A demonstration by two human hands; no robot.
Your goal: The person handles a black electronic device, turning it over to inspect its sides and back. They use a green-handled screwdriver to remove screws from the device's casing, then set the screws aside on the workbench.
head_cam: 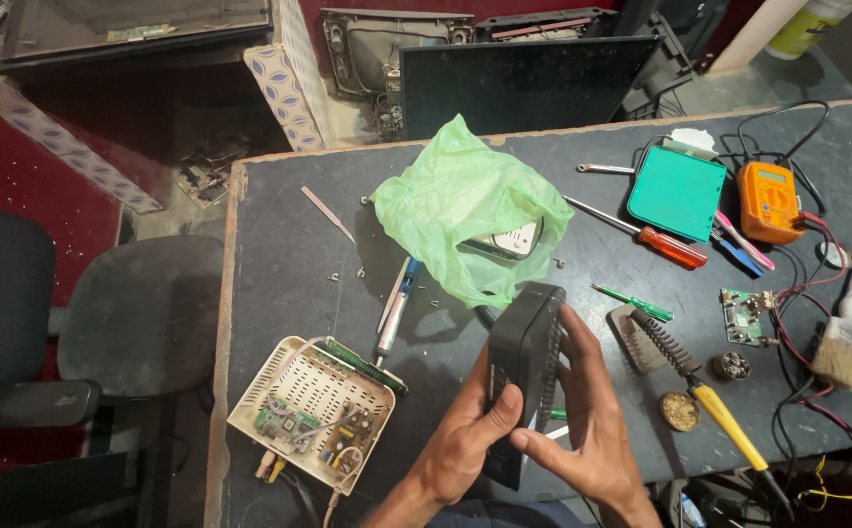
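Black plastic box [522, 376] held upright over worktop [279, 225] edge, case still closed; left hand [465, 440] and right hand [592, 420] both clasp it. Opened white unit [310, 409] lies left, board exposed; screwdrivers untouched.

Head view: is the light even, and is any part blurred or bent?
Head view: light falls brightest on the green bag; the left side, by the chair, is dim. Soft shadows lie under the bag and the black box held by both the left hand and the right hand. The table edges bow, a wide-lens effect. Focus looks sharp overall.
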